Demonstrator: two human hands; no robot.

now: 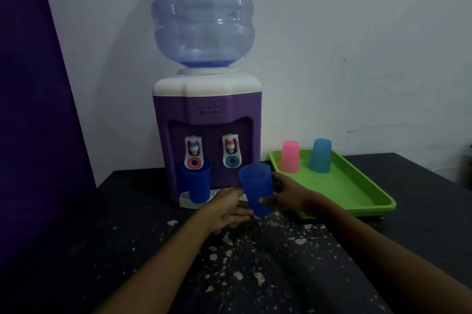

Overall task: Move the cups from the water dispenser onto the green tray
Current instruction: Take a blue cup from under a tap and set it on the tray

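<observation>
A purple and white water dispenser (207,134) stands against the wall with a large bottle on top. One dark blue cup (197,180) sits upright on its drip tray under the left tap. My right hand (283,194) grips a second dark blue cup (256,189), upright and lifted just in front of the right tap. My left hand (228,207) hovers beside that cup's lower left with fingers apart, holding nothing. To the right lies the green tray (357,193), carrying an upside-down pink cup (290,157) and an upside-down light blue cup (320,155).
The black table (255,262) has a chipped, speckled top. A purple panel (33,109) rises at the left, and a white wall stands behind. A dark object (467,165) shows at the right edge.
</observation>
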